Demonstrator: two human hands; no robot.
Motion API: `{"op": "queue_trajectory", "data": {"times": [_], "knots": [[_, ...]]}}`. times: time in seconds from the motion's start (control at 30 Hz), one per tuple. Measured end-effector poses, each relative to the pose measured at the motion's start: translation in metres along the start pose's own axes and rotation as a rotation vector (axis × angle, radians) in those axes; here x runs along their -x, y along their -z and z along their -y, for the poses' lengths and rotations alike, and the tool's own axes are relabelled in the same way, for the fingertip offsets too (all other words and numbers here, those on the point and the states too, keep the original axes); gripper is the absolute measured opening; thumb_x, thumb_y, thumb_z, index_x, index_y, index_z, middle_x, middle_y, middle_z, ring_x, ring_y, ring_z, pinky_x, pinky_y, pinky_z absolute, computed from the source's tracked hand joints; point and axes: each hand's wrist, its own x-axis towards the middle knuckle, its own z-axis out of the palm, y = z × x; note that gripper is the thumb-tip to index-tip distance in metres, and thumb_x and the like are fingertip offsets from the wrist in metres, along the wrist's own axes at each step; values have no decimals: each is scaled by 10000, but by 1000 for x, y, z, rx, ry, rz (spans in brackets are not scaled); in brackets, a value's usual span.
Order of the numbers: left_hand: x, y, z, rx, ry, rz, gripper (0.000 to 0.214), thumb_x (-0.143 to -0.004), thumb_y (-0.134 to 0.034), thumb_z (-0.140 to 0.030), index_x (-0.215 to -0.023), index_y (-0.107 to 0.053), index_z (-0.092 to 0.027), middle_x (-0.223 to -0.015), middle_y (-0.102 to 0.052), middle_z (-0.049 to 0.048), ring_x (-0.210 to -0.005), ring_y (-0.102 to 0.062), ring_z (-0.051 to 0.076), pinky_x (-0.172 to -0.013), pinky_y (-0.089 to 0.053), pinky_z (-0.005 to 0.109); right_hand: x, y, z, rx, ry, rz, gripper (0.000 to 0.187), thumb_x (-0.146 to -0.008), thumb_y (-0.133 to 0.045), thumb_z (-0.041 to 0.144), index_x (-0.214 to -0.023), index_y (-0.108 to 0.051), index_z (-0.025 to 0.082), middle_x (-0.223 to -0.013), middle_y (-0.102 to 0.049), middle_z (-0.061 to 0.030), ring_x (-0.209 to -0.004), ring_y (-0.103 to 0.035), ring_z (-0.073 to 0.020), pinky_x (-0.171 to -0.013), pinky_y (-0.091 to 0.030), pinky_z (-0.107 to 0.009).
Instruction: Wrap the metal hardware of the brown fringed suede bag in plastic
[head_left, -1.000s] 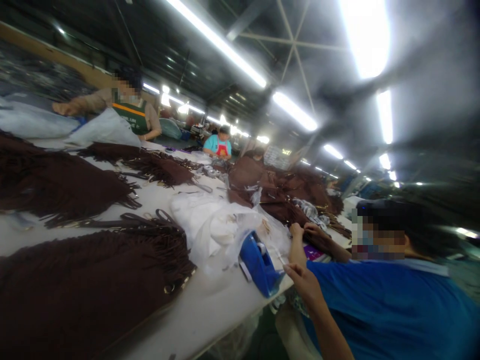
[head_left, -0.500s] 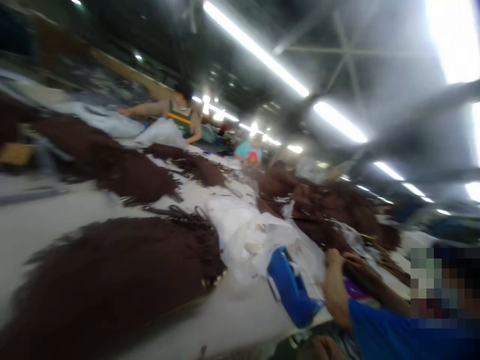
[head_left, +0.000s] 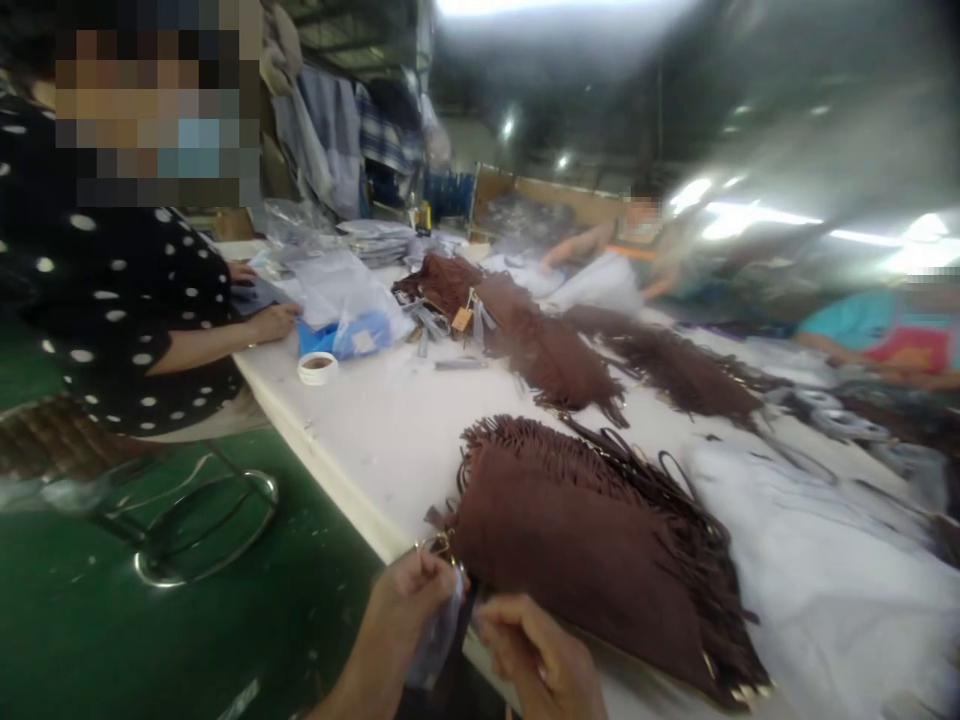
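A brown fringed suede bag (head_left: 570, 540) lies flat at the near edge of the table, its long fringe and dark straps along the far side. At its left corner, next to gold-coloured metal hardware (head_left: 442, 545), my left hand (head_left: 405, 600) pinches a small clear plastic piece (head_left: 435, 640) that hangs down. My right hand (head_left: 536, 650) is just right of it, below the bag's near edge, with fingers curled and thumb against the fingertips. Whatever it may hold is too small to make out.
More brown fringed bags (head_left: 555, 350) lie along the white table (head_left: 360, 440). White wrapping (head_left: 825, 560) spreads at the right. A person in a dotted top (head_left: 112, 280) sits at the left by a blue packet (head_left: 345, 335) and a small white tub (head_left: 318, 368). Other people work across the table.
The view has swung left and steadied. Both my hands now show at the near bag's corner, the left one pinching clear plastic. The co-worker in blue at the right is out of view.
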Motion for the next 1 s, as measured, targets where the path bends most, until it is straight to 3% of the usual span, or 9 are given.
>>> {"op": "queue_trajectory", "data": {"times": [0.13,0.27,0.47,0.63,0.9,1.0], "knots": [[-6,8,7,28,13,18,282,-729,-769,-380,-731,-605,-150,-631,-631,24,-555,-562,141,-537,-405,228,-20,-12,4,76,86,118,269,-924,-512,431,-885,-706,249,-667,-609,39,-560,-543,-97,-548,-396,-159],[-13,15,16,-23,-66,17,314,-720,-771,-409,-725,-610,-140,-644,-663,48,-559,-572,149,-539,-412,230,-26,-15,-1,241,138,166,274,-970,-425,365,-984,-680,265,-730,-620,28,-558,-552,-101,-532,-401,-163],[-12,16,21,-39,-115,55,238,-818,-698,-376,-781,-632,-151,-733,-656,44,-685,-582,157,-657,-451,242,-34,-17,0,553,213,223,295,-984,-360,322,-961,-651,280,-813,-659,2,-658,-634,-134,-593,-426,-193],[-11,15,17,-12,-102,52,269,-800,-717,-405,-770,-644,-147,-711,-632,32,-675,-554,147,-643,-438,225,-39,-21,-2,730,277,196,290,-932,-341,238,-888,-624,282,-780,-659,5,-635,-634,-145,-586,-396,-220],[-11,19,19,4,-78,95,165,-722,-720,-268,-807,-672,-135,-772,-690,69,-706,-599,180,-645,-444,243,-53,-19,25,940,140,336,203,-883,-392,161,-843,-555,274,-729,-694,41,-612,-672,-154,-525,-299,-255],[-12,18,20,42,-41,80,199,-708,-747,-300,-785,-657,-140,-756,-687,64,-669,-585,166,-601,-426,233,-60,-19,35,963,64,392,209,-835,-408,103,-873,-537,261,-705,-708,41,-659,-706,-179,-539,-299,-262]]}}
